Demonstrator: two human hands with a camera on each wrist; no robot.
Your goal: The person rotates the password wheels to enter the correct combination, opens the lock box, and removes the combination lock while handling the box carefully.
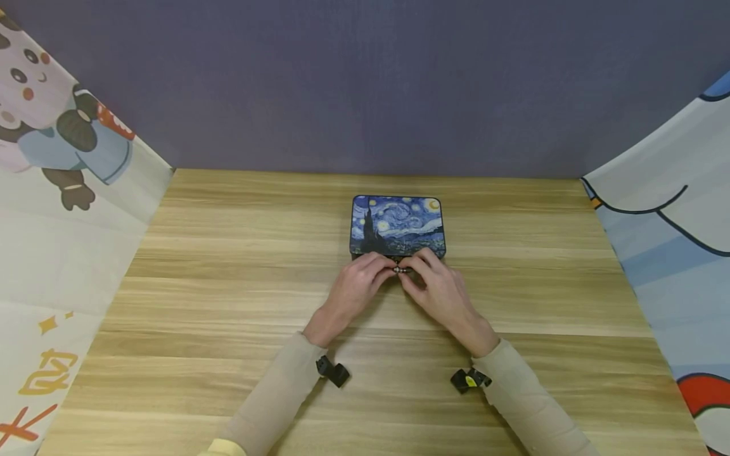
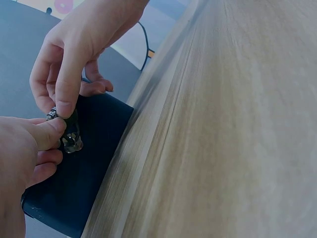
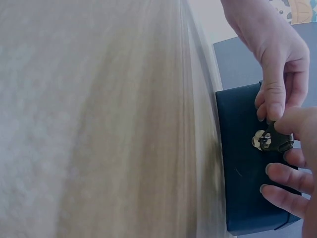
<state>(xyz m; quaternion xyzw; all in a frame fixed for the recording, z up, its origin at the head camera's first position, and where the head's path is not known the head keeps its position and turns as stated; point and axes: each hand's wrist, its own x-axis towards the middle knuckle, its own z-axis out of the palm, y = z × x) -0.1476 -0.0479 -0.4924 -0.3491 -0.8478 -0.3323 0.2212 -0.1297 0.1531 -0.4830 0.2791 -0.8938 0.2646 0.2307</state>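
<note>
A box with a swirling blue night-sky painting on its lid (image 1: 397,225) rests on the table, its lid down. Its dark teal front wall (image 3: 242,193) carries a metal latch (image 3: 277,141) with a pale plate behind it. My left hand (image 1: 355,286) pinches the latch from the left with thumb and fingertips. From the right, my right hand (image 1: 439,292) pinches the same latch, thumb over its dark metal part, other fingers near the box front. Both thumbs nearly meet there. The fingertips partly hide the latch (image 2: 72,141).
The wood-grain table (image 1: 256,253) extends around the box. A dark blue-grey partition (image 1: 376,88) rises behind it. Printed cartoon cloths hang at the left (image 1: 85,253) and right (image 1: 667,221). Small black cameras (image 1: 332,371) sit at both wrists.
</note>
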